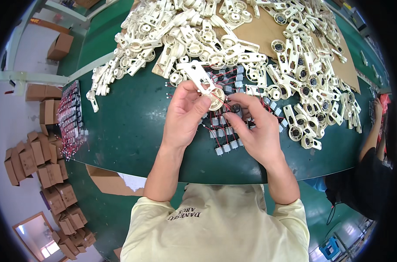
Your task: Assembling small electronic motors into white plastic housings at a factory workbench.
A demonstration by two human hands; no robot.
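Observation:
My left hand (184, 112) is closed on a cream plastic housing (199, 75), a long slotted handle with a round ring at its near end. The ring faces my right hand. Between the thumb and fingers of my right hand (258, 127) is a small dark motor (237, 109), close beside the ring. A thin red wire (221, 101) runs between the ring and the motor. Below and behind my hands, small silver motors (226, 147) with red and black wires lie in rows on the green table (137, 118).
Cream housings (163, 32) are heaped at the far side, partly on cardboard (261, 28). Housings with black centres (306, 91) lie to the right. Bundled wired motors (72, 118) sit at the left edge. Another person's arm (372, 133) shows at far right. Cardboard boxes (50, 174) stand left.

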